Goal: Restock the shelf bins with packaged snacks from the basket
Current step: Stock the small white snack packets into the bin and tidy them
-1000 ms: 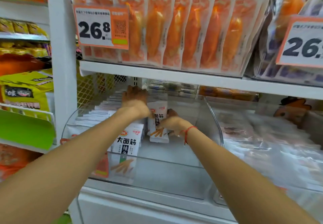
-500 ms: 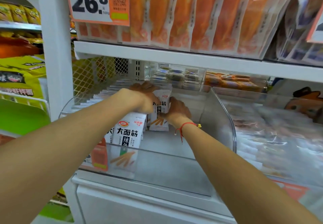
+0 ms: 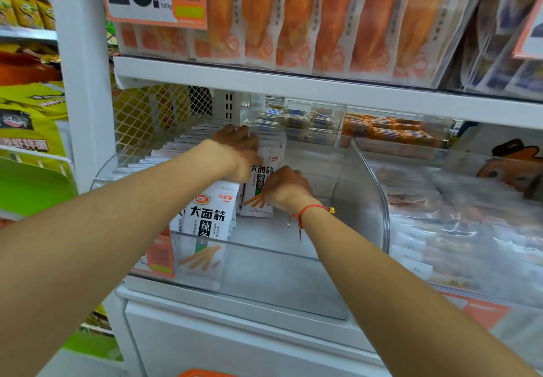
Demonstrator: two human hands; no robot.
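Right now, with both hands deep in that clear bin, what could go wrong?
1. The white packets between the left hand and right hand stand on edge with bare bin floor to their right; once released they may tip over.
2. The front packet leans against the clear bin wall under the left forearm; drawing the arm back could knock it askew.
3. The red wrist string dangles loose and might snag a packet.

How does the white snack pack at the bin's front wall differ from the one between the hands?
The front pack stands untouched against the clear bin wall, near the camera. The held pack sits farther back, touched by the left hand and right hand, partly hidden. Both show the same white printed design.
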